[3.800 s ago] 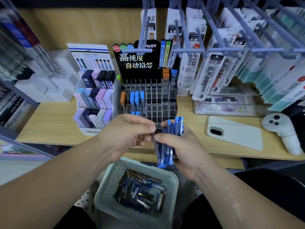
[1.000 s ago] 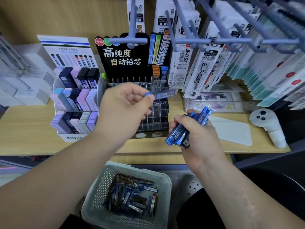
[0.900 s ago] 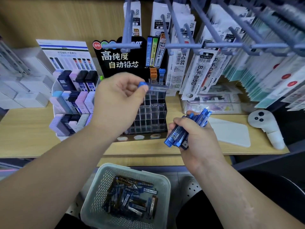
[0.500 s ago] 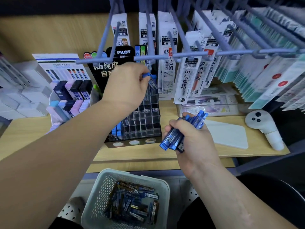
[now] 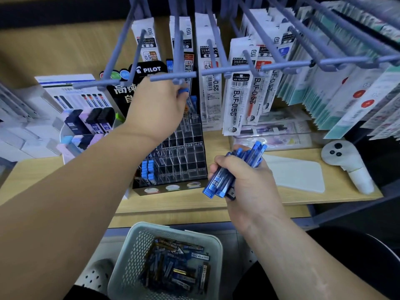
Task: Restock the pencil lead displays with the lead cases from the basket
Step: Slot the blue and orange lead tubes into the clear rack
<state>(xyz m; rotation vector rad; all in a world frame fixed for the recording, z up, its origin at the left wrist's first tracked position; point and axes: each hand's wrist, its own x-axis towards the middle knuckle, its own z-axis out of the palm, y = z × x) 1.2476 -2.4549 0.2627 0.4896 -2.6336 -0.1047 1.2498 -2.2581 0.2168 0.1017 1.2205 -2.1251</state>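
Left hand (image 5: 158, 109) had lifted one blue-capped lead case (image 5: 186, 96) from chest height up to the display rack's (image 5: 184, 156) back row.
Pinched upright, its tip sat over a rear slot, probably about to drop in; right hand (image 5: 244, 180) gripped a blue bundle (image 5: 233, 169) above the basket (image 5: 216, 247).

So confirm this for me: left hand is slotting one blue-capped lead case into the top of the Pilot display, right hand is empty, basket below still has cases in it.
Not quite: the head view shows the right hand is not empty, it grips a bundle of blue lead cases. The rest stands: the left hand holds one blue-capped case at the top of the Pilot display, and the basket still holds cases.
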